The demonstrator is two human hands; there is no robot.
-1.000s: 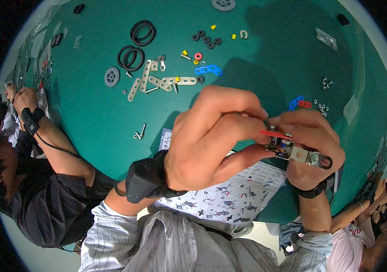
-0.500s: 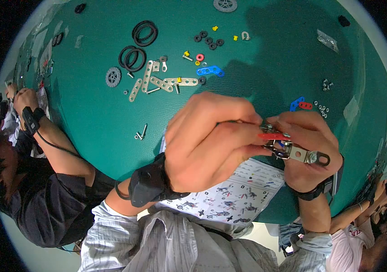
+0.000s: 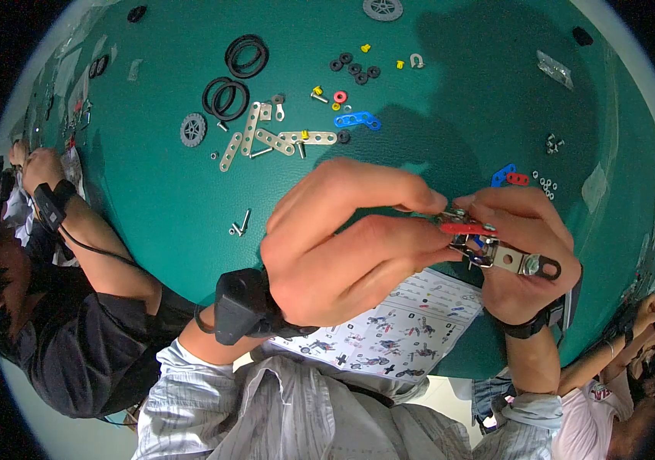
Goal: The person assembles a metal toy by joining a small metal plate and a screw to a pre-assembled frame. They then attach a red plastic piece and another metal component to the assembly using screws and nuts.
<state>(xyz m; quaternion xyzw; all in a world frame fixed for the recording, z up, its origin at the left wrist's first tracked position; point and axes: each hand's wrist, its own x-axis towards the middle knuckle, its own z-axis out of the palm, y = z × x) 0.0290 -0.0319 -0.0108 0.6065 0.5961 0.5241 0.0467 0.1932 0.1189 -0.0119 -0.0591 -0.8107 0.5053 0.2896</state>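
Note:
In front of me, above the table, is a small part-built metal model [image 3: 505,259] with a red strip, silver brackets, bolts and a black-ended tab pointing right. My right hand [image 3: 525,222] is closed around it from the right, thumb and fingers gripping its body. From the other side my left hand [image 3: 350,241] pinches at the model's left end; what exactly lies between those fingertips is hidden. Beneath the hands lies a printed instruction sheet [image 3: 389,337] with step pictures, partly covered by the left hand and wrist.
Perforated metal strips [image 3: 251,129], black rubber rings [image 3: 247,56], a grey wheel [image 3: 193,130] and a blue angled strip [image 3: 357,120] lie on the green table [image 3: 166,199]. Loose nuts [image 3: 546,185] sit at right. Co-workers' arms [image 3: 105,245] show at both sides.
My left hand has shifted slightly left and turned a little at the wrist, its fingertips still at the model. The right hand and model have hardly moved.

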